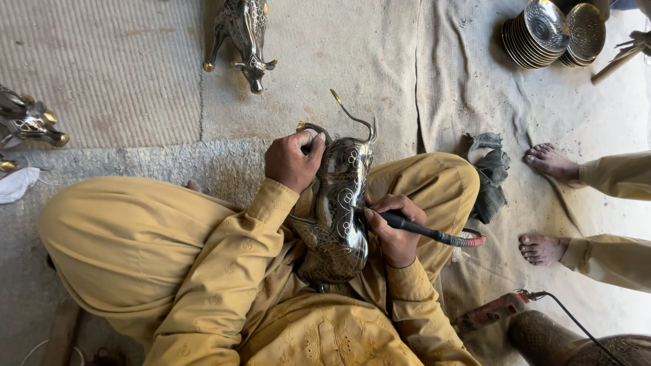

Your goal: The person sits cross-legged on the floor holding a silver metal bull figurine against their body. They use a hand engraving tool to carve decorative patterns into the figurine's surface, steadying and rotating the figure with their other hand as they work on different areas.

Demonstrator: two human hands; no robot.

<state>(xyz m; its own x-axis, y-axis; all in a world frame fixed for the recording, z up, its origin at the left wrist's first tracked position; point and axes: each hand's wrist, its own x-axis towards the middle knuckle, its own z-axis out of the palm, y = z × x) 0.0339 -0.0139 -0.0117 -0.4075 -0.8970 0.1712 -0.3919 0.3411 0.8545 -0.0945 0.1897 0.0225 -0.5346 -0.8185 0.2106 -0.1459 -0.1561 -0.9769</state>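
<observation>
Our left hand (293,161) grips the shiny engraved metal figurine (337,217); our right hand (395,229) clasps a black engraving tool (424,231).

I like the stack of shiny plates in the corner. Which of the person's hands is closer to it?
Right. The right hand, holding a black tool, lies below-left of the stacked plates; the left hand is farther left.

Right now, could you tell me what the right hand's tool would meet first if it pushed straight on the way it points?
The right hand aims its black tool leftward; the tip already seems to touch the shiny metal animal figure on the lap, so it would meet that first.
</observation>
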